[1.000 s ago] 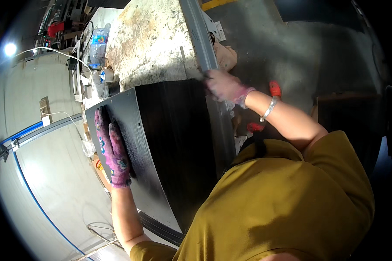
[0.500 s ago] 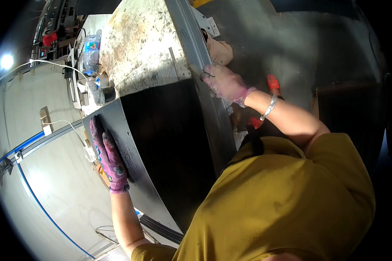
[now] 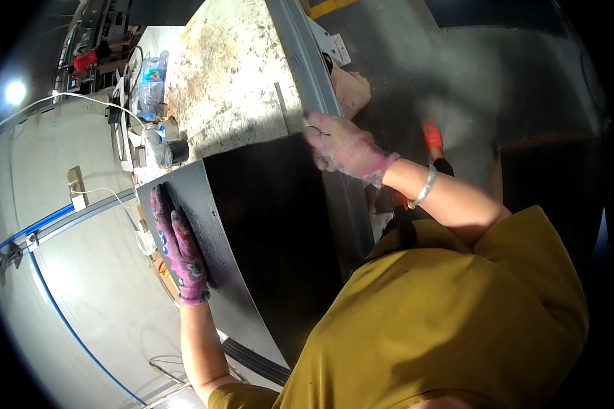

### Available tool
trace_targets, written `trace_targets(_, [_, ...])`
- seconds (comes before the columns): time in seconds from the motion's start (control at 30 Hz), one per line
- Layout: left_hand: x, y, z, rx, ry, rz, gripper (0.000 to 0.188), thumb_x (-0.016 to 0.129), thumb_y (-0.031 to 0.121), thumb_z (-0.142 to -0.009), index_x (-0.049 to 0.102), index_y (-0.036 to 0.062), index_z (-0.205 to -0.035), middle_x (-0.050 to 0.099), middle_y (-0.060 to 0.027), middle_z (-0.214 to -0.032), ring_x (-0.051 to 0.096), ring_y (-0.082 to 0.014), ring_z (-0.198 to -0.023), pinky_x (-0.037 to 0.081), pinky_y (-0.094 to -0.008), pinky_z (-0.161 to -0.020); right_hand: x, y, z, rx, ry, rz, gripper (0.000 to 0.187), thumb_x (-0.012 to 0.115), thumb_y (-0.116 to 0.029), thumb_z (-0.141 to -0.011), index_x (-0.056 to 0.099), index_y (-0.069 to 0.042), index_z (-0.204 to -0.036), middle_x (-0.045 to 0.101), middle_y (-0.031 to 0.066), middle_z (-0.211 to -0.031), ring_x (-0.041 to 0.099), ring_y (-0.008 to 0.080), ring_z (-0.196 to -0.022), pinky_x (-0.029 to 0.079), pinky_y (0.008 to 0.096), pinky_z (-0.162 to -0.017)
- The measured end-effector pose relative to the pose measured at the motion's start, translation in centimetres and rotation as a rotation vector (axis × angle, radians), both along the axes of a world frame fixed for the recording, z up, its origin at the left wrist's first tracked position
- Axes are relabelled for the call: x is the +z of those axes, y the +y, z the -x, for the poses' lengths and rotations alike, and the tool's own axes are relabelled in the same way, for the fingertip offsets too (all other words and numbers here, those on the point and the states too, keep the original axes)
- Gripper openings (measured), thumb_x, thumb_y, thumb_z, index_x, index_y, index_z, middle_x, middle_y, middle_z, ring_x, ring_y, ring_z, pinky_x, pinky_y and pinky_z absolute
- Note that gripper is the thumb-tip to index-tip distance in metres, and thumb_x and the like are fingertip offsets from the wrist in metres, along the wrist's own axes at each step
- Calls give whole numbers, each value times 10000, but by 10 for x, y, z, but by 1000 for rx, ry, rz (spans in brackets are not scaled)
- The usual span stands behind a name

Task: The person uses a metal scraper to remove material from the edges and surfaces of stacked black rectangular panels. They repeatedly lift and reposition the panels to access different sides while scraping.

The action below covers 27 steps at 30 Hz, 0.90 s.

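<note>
A large dark panel point(image 3: 269, 225) lies on the worktable in front of me, with a grey strip point(image 3: 215, 211) along its left side. On that strip rests my left hand point(image 3: 181, 249), in a pink-purple patterned glove, its fingers stretched out flat and pointing away from me. My right hand point(image 3: 344, 144), in a dusty pink glove, is at the panel's far right corner by the table's edge. Its fingers are curled together; what they hold, if anything, is too small or hidden to make out. A silvery bracelet point(image 3: 426, 184) circles my right wrist.
The worktable's stained pale top point(image 3: 232, 75) extends beyond the panel, with a metal rail point(image 3: 307, 61) on its right. A plastic bottle point(image 3: 151, 85) and a dark cup point(image 3: 177, 151) stand at the left. A red shoe point(image 3: 432, 136) shows on the floor.
My right hand has shifted slightly left and nearer to me, from the rail onto the panel's far right corner. My left hand stays flat on the grey strip. The whole view has shifted a little.
</note>
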<state>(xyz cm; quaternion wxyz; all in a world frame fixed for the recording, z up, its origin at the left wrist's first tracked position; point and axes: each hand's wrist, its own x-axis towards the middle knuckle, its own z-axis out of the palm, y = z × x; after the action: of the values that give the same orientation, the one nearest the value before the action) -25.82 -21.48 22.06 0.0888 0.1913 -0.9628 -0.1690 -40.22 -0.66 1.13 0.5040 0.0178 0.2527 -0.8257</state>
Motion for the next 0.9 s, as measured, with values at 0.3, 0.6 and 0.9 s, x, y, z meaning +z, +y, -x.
trace_targets(0.3, [3, 1, 0, -26, 9, 27, 474, 371, 232, -983, 330, 0, -1395, 331, -178, -1440, 317, -290, -1333, 229, -365, -1096, 53, 7, 15, 193, 583, -346, 147, 429, -166, -948, 464, -76, -1058, 505, 38, -791, 527, 139, -640, 461, 259, -546])
trace_targets(0.6, [9, 1, 2, -59, -76, 207, 475, 352, 235, -996, 304, 11, -1412, 326, -147, -1452, 290, -249, -1348, 207, -351, -1107, 88, -1, 10, 92, 805, -178, 173, 461, -245, -950, 501, -77, -968, 456, -6, -684, 479, 121, -540, 409, 238, -487])
trace_targets(0.9, [6, -1, 9, -99, 14, 185, 473, 387, 245, -972, 371, -35, -1352, 353, -235, -1403, 329, -364, -1309, 244, -407, -1087, 130, 0, 7, -208, 1390, -318, 229, 495, -218, -903, 534, -3, -970, 583, 123, -781, 610, 304, -795, 507, 387, -737])
